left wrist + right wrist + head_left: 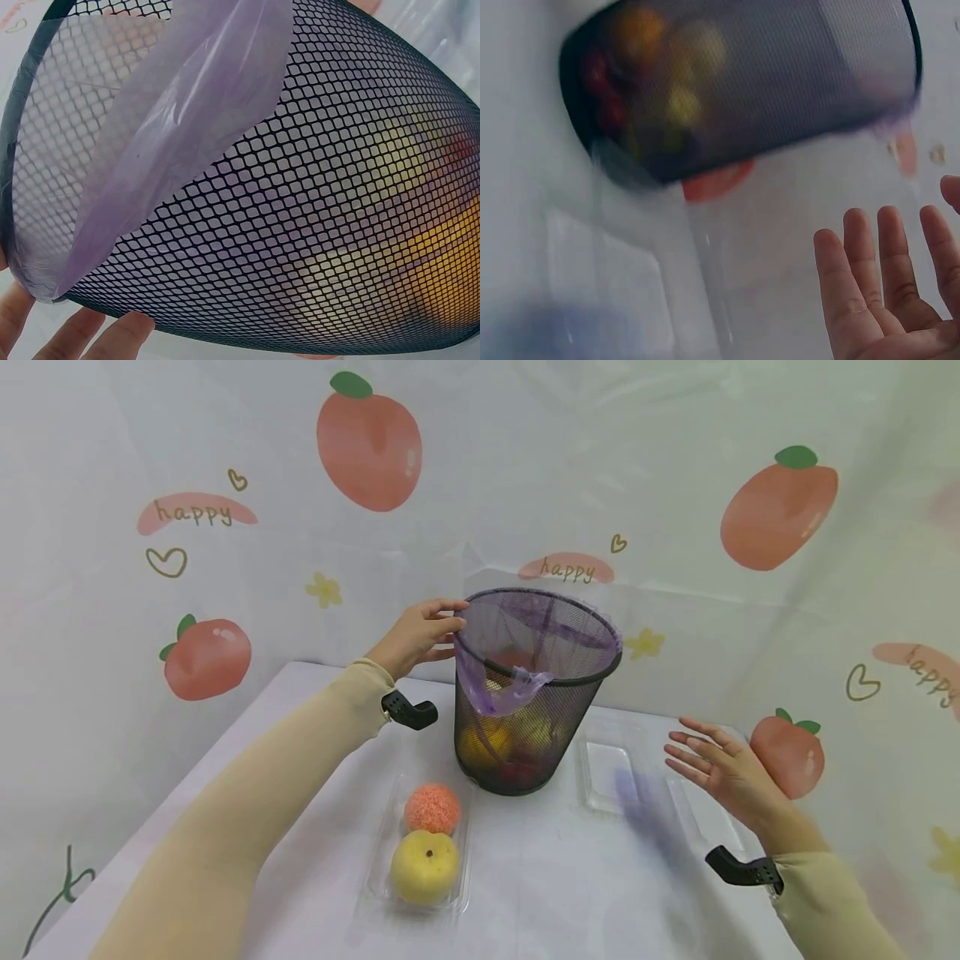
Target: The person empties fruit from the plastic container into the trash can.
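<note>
A black mesh wastebasket [517,735] with a purple plastic bag [501,693] draped over its rim stands on the table, with yellow, orange and red fruit inside showing through the mesh. At its left rim is my left hand [423,631]; the fingers touch the outside, and in the left wrist view the fingertips [135,324] lie along the mesh. My right hand [720,768] is held up to the right of the wastebasket, fingers straight and spread, holding nothing. Below and left of it, a blurred purple streak [637,802] shows above the table; its kind is unclear.
A clear plastic tray [378,868] near the front holds a pinkish-orange ball-like fruit [432,808] and a yellow apple-like fruit [424,867]. Two more clear trays lie right of the wastebasket, one beside it [592,777]. A fruit-printed cloth [450,543] hangs behind.
</note>
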`<state>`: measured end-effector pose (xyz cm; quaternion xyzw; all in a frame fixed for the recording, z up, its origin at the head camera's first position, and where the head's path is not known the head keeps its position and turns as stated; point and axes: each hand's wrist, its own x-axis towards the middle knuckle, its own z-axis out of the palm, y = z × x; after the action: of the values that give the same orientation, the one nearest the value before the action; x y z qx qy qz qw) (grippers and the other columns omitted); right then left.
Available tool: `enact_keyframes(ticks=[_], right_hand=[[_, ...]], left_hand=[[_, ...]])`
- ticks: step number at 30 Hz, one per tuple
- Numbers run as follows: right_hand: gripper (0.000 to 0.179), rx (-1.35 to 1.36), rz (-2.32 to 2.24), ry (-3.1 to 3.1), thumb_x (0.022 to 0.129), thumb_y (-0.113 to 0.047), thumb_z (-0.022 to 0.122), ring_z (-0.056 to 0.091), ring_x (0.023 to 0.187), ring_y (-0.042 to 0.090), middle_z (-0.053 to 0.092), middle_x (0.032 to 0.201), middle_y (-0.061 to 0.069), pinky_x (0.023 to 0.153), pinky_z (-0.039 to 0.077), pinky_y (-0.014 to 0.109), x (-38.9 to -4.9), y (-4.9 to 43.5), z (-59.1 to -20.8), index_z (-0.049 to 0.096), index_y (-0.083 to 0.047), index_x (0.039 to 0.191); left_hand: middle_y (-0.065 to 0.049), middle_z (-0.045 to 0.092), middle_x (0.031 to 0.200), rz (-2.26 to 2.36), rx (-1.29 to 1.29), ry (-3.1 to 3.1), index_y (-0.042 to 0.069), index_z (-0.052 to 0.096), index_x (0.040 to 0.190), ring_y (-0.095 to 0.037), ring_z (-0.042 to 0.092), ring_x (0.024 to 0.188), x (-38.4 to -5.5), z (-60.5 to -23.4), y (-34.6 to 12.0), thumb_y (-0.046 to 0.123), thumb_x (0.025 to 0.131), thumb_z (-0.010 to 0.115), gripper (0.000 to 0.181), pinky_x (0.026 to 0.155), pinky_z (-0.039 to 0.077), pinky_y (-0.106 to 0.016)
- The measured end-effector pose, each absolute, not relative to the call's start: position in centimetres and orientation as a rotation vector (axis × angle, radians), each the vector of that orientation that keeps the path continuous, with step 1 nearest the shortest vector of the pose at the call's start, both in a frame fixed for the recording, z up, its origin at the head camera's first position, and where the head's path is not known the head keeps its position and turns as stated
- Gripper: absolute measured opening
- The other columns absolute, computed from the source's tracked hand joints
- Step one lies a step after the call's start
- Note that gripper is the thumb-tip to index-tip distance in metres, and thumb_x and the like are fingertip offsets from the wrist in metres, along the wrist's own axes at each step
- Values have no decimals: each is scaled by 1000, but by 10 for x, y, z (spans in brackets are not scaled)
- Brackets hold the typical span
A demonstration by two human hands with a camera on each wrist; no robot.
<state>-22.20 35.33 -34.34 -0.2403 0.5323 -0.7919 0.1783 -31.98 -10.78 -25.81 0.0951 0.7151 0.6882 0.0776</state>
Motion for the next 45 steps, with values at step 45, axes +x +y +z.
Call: enact_keyframes(ticks=[45], right_hand=[[67, -289, -1820, 1694, 94, -9, 57, 61, 105, 21, 46, 133, 27, 96, 50, 54, -181, 120, -444, 20, 6, 148]], left_hand=[[-6, 48, 126, 2064, 278, 2130, 16, 53, 138, -22, 55, 105, -320, -257, -108, 16, 97, 57, 41, 100, 51, -40]])
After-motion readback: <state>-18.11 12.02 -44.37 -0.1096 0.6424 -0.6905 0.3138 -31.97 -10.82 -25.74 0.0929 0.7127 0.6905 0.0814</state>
